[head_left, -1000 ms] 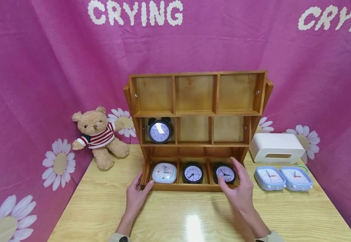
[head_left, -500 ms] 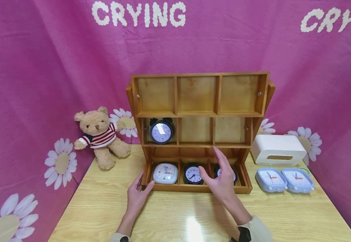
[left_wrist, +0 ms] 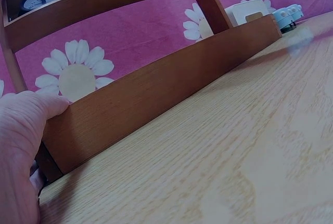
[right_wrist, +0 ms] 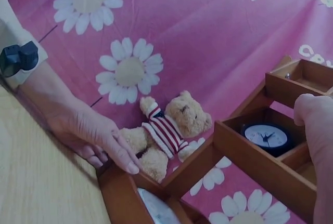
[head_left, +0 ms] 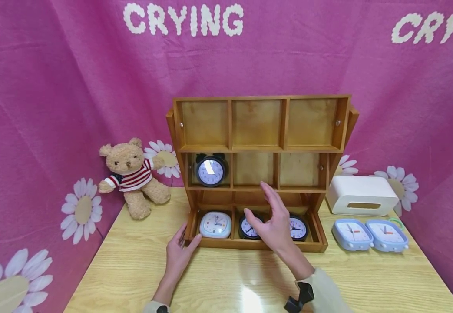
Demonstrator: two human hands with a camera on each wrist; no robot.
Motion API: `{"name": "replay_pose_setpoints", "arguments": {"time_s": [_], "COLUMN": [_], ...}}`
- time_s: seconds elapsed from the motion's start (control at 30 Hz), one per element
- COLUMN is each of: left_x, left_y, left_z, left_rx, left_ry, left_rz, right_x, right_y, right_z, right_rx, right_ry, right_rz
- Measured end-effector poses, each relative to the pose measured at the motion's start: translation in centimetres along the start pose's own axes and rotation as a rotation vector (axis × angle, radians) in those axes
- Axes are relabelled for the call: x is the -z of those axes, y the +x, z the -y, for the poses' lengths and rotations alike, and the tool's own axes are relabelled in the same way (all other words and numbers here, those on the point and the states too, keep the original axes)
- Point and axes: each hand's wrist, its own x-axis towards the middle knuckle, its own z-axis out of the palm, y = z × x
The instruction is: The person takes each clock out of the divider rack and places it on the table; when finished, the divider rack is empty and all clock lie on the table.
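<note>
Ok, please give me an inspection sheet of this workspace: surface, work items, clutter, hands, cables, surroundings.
Surface: wooden table, glossy.
Work items: shelf; three clocks in the bottom row, middle clock under the right hand; one black clock in the middle row.
Clutter: teddy, white box, two blue clocks.
Hands: left hand touches the shelf's corner; right hand open, holding nothing.
Cables: nothing seen.
Surroundings: pink cloth with daisies.

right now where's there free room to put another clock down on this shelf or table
Free: the three top compartments of the wooden shelf, and the middle row's centre and right cells beside the black alarm clock. Also the bare table in front. Crowded: the bottom tray, with the white clock and two black clocks, the hands at it, and the spot by the two blue clocks.
</note>
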Motion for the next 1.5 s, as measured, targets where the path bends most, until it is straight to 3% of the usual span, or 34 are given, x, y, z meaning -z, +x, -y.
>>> {"name": "replay_pose_setpoints", "arguments": {"time_s": [0.47,0.8,0.93,1.23,1.5], "left_x": [0.0,-0.1,0.0,0.0,0.0], "left_y": [0.1,0.2,0.2,0.2,0.1], "left_z": [0.3,0.2,0.3,0.2,0.1], "left_rx": [-0.005,-0.001,-0.006,-0.012,-0.02], "left_ry": [0.014,-0.013,-0.006,-0.011,-0.003], "left_rz": [-0.006,-0.001,-0.003,-0.006,-0.007], "right_x": [-4.1,-8.3,-9.4,-11.8,-13.5], "right_y": [4.2,6.5,6.9,7.6,7.7], "right_z": [2.5,2.8,3.1,3.8,3.1], "right_rx": [-0.003,0.03,-0.037,-0.277,-0.269], "right_ry": [0.032,-0.095,-0.145,-0.285,-0.401], "right_rz": [0.198,0.162,0.174,0.271,0.201]}}
